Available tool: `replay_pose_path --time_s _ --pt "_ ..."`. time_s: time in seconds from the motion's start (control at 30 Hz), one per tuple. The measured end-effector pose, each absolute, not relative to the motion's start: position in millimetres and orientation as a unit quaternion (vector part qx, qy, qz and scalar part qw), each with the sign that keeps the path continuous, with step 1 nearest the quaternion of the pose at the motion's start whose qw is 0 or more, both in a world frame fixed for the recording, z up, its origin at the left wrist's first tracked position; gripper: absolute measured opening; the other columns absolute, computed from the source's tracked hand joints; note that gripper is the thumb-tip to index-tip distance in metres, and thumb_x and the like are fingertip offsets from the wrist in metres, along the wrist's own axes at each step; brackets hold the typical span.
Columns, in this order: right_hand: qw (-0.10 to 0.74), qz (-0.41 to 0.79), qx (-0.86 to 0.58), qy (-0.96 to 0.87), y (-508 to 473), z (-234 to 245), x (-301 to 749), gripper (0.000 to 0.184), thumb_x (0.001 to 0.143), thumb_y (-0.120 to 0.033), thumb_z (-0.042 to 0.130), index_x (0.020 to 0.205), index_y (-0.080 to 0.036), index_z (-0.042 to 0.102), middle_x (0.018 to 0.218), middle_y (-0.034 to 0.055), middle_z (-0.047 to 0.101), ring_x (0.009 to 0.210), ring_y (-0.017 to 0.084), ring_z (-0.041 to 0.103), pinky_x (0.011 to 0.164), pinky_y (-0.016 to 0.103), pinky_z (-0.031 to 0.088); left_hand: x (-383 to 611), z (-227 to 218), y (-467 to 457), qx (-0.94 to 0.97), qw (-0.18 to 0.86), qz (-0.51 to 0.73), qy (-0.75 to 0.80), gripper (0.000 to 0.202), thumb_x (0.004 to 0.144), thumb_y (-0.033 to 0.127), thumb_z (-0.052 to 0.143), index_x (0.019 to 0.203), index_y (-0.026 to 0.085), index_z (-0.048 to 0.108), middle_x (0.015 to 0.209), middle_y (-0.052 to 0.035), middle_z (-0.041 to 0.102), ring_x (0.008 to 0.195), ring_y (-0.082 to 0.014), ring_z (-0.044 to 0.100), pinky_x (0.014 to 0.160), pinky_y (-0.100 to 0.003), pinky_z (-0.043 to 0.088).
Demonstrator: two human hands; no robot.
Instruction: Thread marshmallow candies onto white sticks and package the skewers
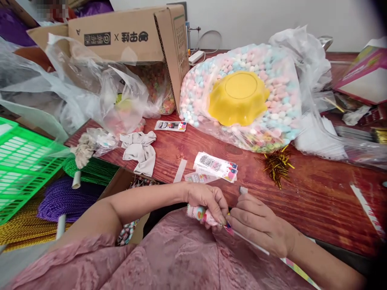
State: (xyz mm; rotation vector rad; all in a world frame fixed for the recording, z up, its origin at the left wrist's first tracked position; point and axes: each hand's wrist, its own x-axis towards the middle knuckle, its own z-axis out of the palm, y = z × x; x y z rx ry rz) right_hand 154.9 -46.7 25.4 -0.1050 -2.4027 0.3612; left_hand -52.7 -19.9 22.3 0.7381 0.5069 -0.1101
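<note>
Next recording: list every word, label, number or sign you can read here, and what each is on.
"X": cardboard box, between two dark logos printed upside down; their characters are unreadable.
"A": upside down, near the box's left end.
Stack of cards on the table: QR-like code, text too small.
Small card by the box: blurred.
Small packet in the left hand, thin stick in the right hand: nothing readable.

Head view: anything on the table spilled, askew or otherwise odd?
A yellow bowl sits upside down on the bagged pastel puffs, the cardboard box lies on its side, and gold foil strands lie in a loose heap on the wooden table. The left hand and right hand pinch a small packet.
</note>
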Motion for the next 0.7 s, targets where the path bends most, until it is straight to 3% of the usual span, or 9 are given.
replay_pose_path --time_s 0.2,0.37,0.47,0.57,0.63,0.7 --pt "0.289 0.159 -0.067 -0.942 -40.6 28.8 149.0 0.020 0.093 -0.008 0.044 0.100 -0.015 0.061 0.073 0.0049 0.063 0.067 0.016 0.051 0.061 0.032 0.036 -50.1 19.3 -17.3 0.412 0.880 -0.070 0.227 0.042 0.038 0.046 0.094 0.055 0.017 0.070 0.053 -0.0010 0.065 0.046 -0.0147 0.056 0.045 -0.028 0.048" --pt "0.220 0.081 -0.065 -0.970 -38.4 28.7 149.5 0.027 0.096 -0.009 0.036 0.088 -0.016 0.060 0.072 0.0043 0.059 0.065 0.016 0.048 0.062 0.034 0.033 -61.4 17.9 5.6 0.597 0.772 -0.043 0.212 0.030 0.056 0.043 0.087 0.065 0.018 0.073 0.059 0.0022 0.066 0.056 -0.0140 0.058 0.053 -0.024 0.045" --pt "0.187 0.041 -0.098 -0.977 -35.8 28.7 149.1 0.026 0.095 -0.009 0.036 0.083 -0.016 0.059 0.071 0.0038 0.057 0.063 0.016 0.047 0.061 0.033 0.033 -73.2 42.5 21.8 0.761 0.607 -0.022 0.229 0.018 0.069 0.034 0.080 0.066 0.018 0.073 0.058 0.0023 0.064 0.052 -0.0122 0.054 0.051 -0.022 0.039" --pt "0.199 0.065 -0.152 -0.966 -26.0 26.7 149.3 0.026 0.093 -0.008 0.037 0.084 -0.016 0.060 0.074 0.0048 0.060 0.066 0.017 0.050 0.063 0.032 0.037 -74.2 81.7 11.9 0.899 0.332 0.044 0.283 0.014 0.081 0.031 0.070 0.075 0.018 0.072 0.069 -0.0024 0.066 0.065 -0.0153 0.056 0.061 -0.026 0.039" --pt "0.245 0.162 -0.212 -0.932 -15.3 27.0 150.6 0.024 0.092 -0.011 0.038 0.082 -0.016 0.060 0.072 0.0040 0.061 0.064 0.015 0.052 0.061 0.030 0.040 -67.8 100.7 -9.3 0.944 0.129 0.092 0.290 0.018 0.091 0.020 0.054 0.083 0.017 0.070 0.085 -0.0074 0.067 0.080 -0.0191 0.056 0.070 -0.032 0.040" --pt "0.311 0.319 -0.302 -0.843 -6.1 30.3 151.9 0.021 0.092 -0.018 0.046 0.074 -0.018 0.057 0.066 0.0011 0.058 0.060 0.013 0.051 0.057 0.026 0.039 -60.5 102.7 -30.0 0.975 0.028 0.094 0.197 0.028 0.094 0.013 0.041 0.087 0.019 0.068 0.095 -0.0088 0.067 0.086 -0.0204 0.054 0.072 -0.035 0.041"
